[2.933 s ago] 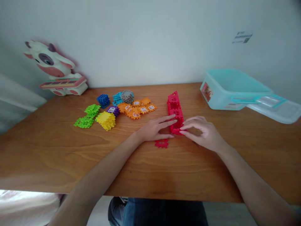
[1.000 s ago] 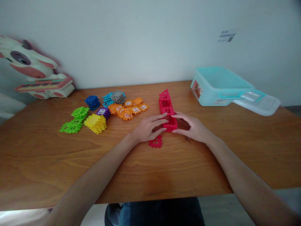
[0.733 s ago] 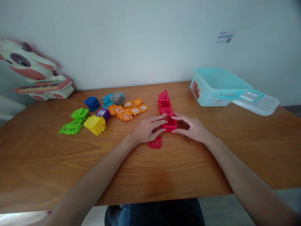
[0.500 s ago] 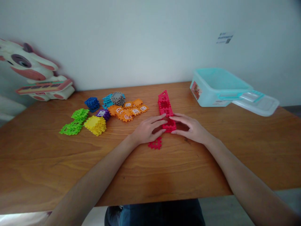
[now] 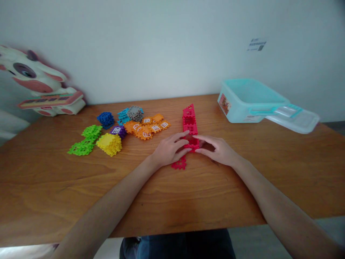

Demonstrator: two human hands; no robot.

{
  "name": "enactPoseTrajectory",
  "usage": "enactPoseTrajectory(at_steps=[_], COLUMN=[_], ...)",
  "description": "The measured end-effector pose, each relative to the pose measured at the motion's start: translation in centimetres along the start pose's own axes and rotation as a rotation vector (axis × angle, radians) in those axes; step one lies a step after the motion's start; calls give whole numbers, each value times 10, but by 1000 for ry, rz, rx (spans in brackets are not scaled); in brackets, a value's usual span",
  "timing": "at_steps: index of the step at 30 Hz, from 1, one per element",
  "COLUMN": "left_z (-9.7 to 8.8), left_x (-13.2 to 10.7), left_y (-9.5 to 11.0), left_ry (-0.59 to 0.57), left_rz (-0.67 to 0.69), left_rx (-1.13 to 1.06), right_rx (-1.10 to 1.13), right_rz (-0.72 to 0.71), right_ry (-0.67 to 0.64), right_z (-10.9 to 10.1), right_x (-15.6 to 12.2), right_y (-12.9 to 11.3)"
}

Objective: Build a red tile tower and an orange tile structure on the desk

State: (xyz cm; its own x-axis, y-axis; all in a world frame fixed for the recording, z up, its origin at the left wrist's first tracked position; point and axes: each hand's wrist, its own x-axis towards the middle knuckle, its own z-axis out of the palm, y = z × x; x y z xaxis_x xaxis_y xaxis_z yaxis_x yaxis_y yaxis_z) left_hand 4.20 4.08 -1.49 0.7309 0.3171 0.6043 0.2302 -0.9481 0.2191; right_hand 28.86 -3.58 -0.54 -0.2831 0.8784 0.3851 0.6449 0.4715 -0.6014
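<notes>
L. hand (image 5: 168,149): fingers part-curled and spread, tips on left side of red frame (image 5: 190,128), thumb at its near end. R. hand (image 5: 222,151): thumb & index set apart, holding near right edge of same. How hard either presses: can't tell. Red frame sits on worktop (image 5: 161,201), left of teal box (image 5: 244,111) and nearer the person.

Handling (judged): lightweight plastic lattice, panels stiff, joints the weak pt.; likely to pop apart if squeezed or twisted. Surface prob. not very slippery, given holes & toothed edges. Best hold: low on both long walls, close to a joint, even pressure; avoid lifting by one end.

Loose red tile (image 5: 179,165): flat, partly under L. hand, left of box and nearer the person than frame. Orange tiles (image 5: 145,127), some w/ white window inserts, and yellow tiles (image 5: 109,144): farther left of box.

Markings: box carries picture label (image 5: 224,103) on its left end, plus small label (image 5: 251,118) on front; text illegible on both. Wall sticker (image 5: 257,44), above box: lines of print & dark square, poss. a code; too small to read. Brand: none legible.
</notes>
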Motion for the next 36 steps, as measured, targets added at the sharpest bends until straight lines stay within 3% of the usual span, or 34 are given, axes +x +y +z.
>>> enactPoseTrajectory(at_steps=[24,32,36], left_z=[-1,-4,-7], left_x=[1,-2,-3], left_y=[3,-6,-11], left_ry=[-4,-46,-65], left_rz=[-51,-32,-41], left_rx=[34,-3,-12], right_rx=[55,6,-108], right_rz=[10,10,-49], right_ry=[-4,-47,28], right_z=[9,16,16], right_x=[0,-1,1], right_y=[3,-1,-3])
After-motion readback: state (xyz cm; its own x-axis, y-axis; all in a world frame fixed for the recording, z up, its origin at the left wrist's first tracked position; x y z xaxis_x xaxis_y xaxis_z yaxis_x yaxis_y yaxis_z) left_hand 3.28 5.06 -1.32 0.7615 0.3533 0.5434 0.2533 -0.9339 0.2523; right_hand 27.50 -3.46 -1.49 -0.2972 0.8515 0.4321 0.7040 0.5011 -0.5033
